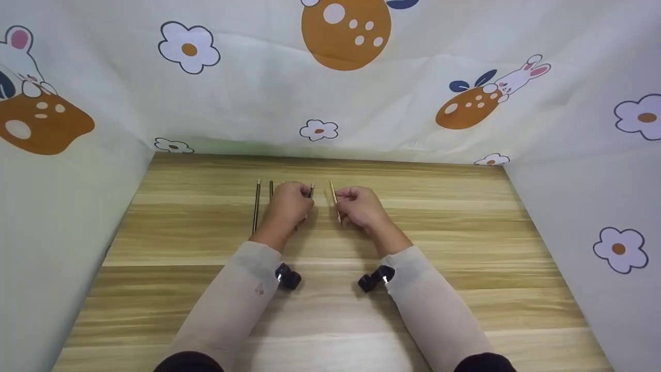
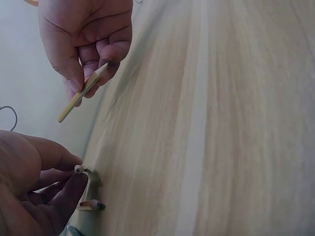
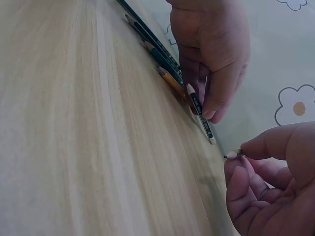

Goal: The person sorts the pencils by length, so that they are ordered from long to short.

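In the head view my left hand [image 1: 290,204] pinches a dark pencil [image 3: 201,114] with a white end, held close over the wooden table. Its lettered side shows in the right wrist view. Across a small gap, my right hand [image 1: 361,207] holds a yellow pencil [image 2: 81,99] between thumb and fingers, its sharpened point towards me. To the left lies a long dark pencil [image 1: 256,206], and a second dark pencil [image 1: 271,189] is partly hidden by my left hand. An orange-yellow pencil [image 3: 171,83] lies beside the dark ones in the right wrist view.
The wooden table [image 1: 444,289] runs back to a cloth wall [image 1: 248,93] printed with flowers, rabbits and orange fruit. More pale cloth [image 1: 573,196] bounds the right side, and the left side likewise. Small black devices [image 1: 289,278] are strapped at both wrists.
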{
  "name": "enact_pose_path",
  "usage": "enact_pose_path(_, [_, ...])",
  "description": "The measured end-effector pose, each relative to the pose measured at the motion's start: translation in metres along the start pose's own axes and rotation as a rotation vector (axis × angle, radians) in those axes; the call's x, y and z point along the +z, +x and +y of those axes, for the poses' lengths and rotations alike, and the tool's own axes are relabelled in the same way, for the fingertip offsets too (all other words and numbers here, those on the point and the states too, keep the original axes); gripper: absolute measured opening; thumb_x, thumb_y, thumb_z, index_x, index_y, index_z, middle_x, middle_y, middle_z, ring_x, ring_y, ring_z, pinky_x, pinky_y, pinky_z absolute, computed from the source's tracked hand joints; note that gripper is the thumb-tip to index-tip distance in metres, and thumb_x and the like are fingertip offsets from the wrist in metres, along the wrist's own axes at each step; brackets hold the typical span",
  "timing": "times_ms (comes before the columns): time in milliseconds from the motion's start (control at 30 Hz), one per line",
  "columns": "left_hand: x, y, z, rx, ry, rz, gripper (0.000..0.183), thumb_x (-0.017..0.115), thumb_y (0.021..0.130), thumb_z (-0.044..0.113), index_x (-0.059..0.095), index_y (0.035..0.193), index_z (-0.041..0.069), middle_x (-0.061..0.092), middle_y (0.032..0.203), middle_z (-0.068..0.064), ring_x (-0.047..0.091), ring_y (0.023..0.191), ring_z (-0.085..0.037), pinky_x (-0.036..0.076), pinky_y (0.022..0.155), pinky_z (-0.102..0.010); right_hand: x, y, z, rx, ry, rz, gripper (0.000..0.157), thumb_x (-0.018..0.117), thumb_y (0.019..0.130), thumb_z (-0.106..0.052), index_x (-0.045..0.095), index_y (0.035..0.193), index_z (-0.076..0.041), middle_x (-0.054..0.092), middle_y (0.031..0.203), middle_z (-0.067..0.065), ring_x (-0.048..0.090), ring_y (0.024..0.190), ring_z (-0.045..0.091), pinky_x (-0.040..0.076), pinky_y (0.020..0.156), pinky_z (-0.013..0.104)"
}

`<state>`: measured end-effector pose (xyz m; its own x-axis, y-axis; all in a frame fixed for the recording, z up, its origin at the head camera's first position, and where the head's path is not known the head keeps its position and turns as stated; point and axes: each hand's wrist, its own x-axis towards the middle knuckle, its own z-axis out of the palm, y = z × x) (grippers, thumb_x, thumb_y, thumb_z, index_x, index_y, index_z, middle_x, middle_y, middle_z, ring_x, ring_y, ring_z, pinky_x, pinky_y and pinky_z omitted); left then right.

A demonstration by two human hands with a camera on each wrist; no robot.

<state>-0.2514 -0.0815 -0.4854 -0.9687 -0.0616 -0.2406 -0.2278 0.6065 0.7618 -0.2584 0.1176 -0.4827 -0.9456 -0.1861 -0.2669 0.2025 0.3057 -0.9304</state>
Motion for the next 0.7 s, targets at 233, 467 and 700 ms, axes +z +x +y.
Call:
enact_pose_path(233, [0.006, 0.004, -0.001, 0.068, 0.074, 0.05, 0.011, 0.064, 0.096, 0.008, 0.074, 0.093, 0.011, 0.068, 0.076, -0.004, 0.061, 0.061, -0.017, 0.046, 0.051, -0.029, 0.0, 0.0, 0.002, -0.008, -0.012, 0.011, 0.035, 0.065, 0.095, -0.001, 0.071, 0.13, 0.001, 0.072, 0.098, 0.008, 0.067, 0.071, 0.015, 0.058, 0.058, 0.027])
enact_pose_path(467, [0.006, 0.002, -0.001, 0.077, 0.083, 0.076, 0.025, 0.064, 0.098, 0.01, 0.08, 0.117, 0.012, 0.077, 0.116, -0.005, 0.069, 0.095, -0.024, 0.058, 0.077, -0.037, -0.001, 0.001, 0.003, -0.012, -0.028, 0.019, 0.037, 0.066, 0.093, 0.001, 0.072, 0.13, 0.002, 0.074, 0.1, 0.012, 0.068, 0.071, 0.016, 0.059, 0.059, 0.028])
enact_pose_path(700, [-0.004, -0.004, 0.001, 0.042, -0.012, 0.052, 0.04, 0.064, 0.1, 0.016, 0.07, 0.14, 0.013, 0.071, 0.14, -0.005, 0.071, 0.116, -0.024, 0.063, 0.09, -0.043, -0.001, 0.004, 0.005, -0.007, -0.03, 0.023, 0.036, 0.065, 0.093, -0.001, 0.072, 0.129, 0.001, 0.073, 0.098, 0.01, 0.067, 0.069, 0.015, 0.058, 0.058, 0.027])
